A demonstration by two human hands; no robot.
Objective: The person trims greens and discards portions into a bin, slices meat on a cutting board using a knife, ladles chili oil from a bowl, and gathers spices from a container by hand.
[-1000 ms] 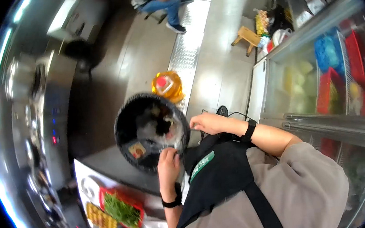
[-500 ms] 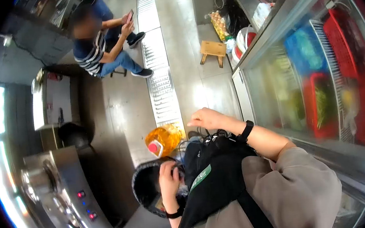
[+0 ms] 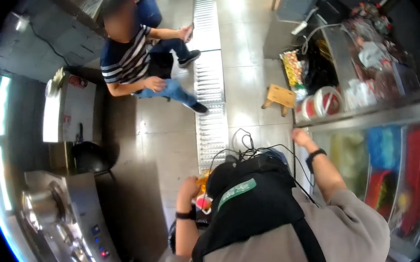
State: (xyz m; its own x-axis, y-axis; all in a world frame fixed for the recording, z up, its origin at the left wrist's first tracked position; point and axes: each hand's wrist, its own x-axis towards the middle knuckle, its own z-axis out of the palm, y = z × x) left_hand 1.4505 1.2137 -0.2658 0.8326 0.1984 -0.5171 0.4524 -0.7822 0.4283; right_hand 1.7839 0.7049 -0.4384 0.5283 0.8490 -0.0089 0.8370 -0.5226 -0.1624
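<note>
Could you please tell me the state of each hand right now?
Left hand: at the red-capped bottle; grip cannot be told.
Right hand: near the fridge; grip cannot be told.

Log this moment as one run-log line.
left hand: at red-capped amber plastic jug, grip unclear | right hand: near glass-fronted metal fridge | person in striped shirt: seated

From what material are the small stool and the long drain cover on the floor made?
The small stool looks like smooth wood, maybe bamboo: its colour is yellow-brown. The long drain cover seems bare metal, probably stainless steel: silvery, ridged or slotted, with bright reflections.
</note>
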